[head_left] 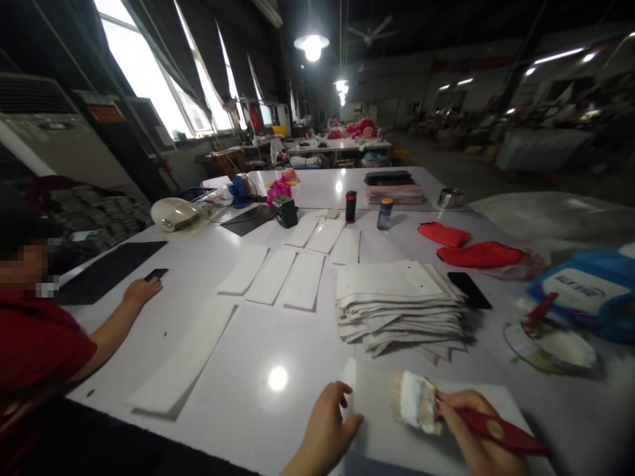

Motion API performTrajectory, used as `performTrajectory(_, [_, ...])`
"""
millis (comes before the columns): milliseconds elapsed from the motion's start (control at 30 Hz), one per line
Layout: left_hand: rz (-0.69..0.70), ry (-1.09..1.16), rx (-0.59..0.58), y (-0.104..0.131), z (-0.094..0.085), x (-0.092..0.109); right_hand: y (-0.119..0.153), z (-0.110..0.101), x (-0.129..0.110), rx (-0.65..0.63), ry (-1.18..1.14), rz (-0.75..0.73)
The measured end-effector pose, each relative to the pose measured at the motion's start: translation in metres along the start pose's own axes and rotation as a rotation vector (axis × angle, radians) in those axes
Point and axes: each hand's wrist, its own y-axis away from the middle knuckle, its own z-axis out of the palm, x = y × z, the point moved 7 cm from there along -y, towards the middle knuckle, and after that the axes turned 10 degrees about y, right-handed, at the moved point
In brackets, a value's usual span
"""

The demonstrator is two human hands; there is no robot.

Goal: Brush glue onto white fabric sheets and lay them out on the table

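Observation:
My right hand [473, 430] grips a paintbrush [421, 404] with a red handle and pale, glue-coated bristles, held over a white sheet [391, 423] lying at the table's near edge. My left hand [327, 430] presses its fingertips on the left edge of that sheet. Just beyond the sheet rises a tall stack of white fabric pieces [397, 304].
Several white strips [278, 274] lie spread across the white table [258, 357]. A dish with a red-handled brush [548, 337] sits at right, near a black phone [469, 289], red cloths [476, 254] and a blue bag [585, 291]. A person in red [44, 337] sits at left, hand near a dark phone [156, 273].

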Motion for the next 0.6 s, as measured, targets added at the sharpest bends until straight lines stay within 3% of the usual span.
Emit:
performTrajectory(100, [-0.089,-0.083,0.012,-0.007,0.009,-0.011,-0.009,0.039,-0.029,-0.071,-0.118,-0.082])
performTrajectory(200, [-0.152,-0.099,0.028,-0.011,0.014,-0.025,-0.009,0.079,-0.041,-0.176,-0.154,-0.091])
performTrajectory(300, [-0.184,-0.119,0.052,-0.011,0.018,-0.033,-0.009,0.085,-0.026,-0.206,-0.112,-0.059])
performTrajectory(400, [-0.18,-0.159,0.048,-0.01,0.02,-0.035,-0.011,0.04,0.024,-0.165,-0.056,0.006])
performTrajectory(533, [-0.16,-0.181,0.036,-0.01,0.021,-0.036,-0.011,-0.068,0.116,-0.021,0.242,0.157])
performTrajectory(600, [-0.141,-0.178,0.034,-0.011,0.021,-0.035,-0.009,-0.115,0.137,0.069,0.311,0.188])
